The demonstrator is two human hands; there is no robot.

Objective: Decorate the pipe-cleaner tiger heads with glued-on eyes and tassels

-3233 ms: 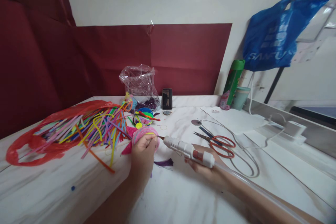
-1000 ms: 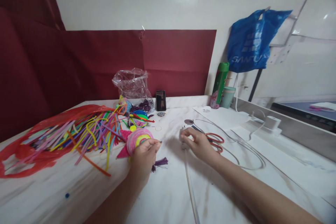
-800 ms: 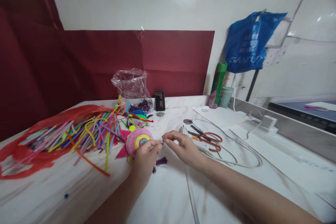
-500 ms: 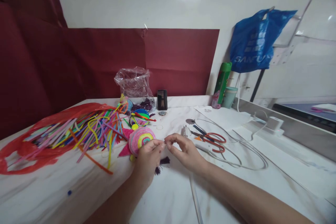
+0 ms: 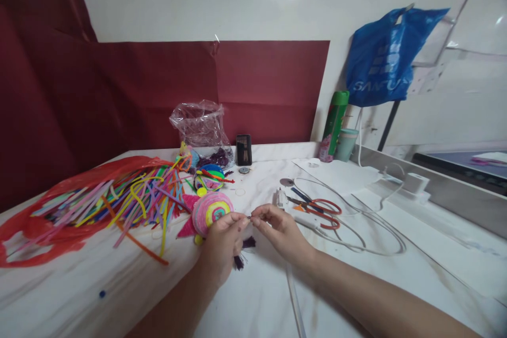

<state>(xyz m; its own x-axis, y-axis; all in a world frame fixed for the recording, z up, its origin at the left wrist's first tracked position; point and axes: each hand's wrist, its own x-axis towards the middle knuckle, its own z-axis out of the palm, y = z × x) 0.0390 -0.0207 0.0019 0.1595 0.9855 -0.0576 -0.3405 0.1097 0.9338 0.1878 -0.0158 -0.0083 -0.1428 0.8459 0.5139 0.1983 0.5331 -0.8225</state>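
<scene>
Thumb and forefinger of my left hand (image 5: 222, 238) are pinched together, and the fingertips of my right hand (image 5: 280, 231) close in from the other side. Between the two pinches shows a small dark piece (image 5: 249, 217), too tiny to name. Behind my left hand lies a round pink, yellow and teal craft figure (image 5: 204, 211) with pink pointed pieces on its left. Dark purple yarn tassels (image 5: 249, 243) stick out below my left hand, partly hidden by it. To the right of my right hand lie orange-handled scissors (image 5: 325, 207) and a white glue gun (image 5: 303, 220).
Many coloured pipe cleaners (image 5: 134, 195) spread over a red plastic bag (image 5: 85, 171) at left. A blue-and-green ball craft (image 5: 212, 175), a clear plastic bag (image 5: 202, 121) and a black case (image 5: 244, 149) stand behind. A white cable (image 5: 386, 229), green can (image 5: 336, 121) and cup (image 5: 346, 143) are at right.
Both hands keep almost the same pose, fingertips meeting. The small dark piece between them shows slightly more clearly. The whole view has shifted a little.
</scene>
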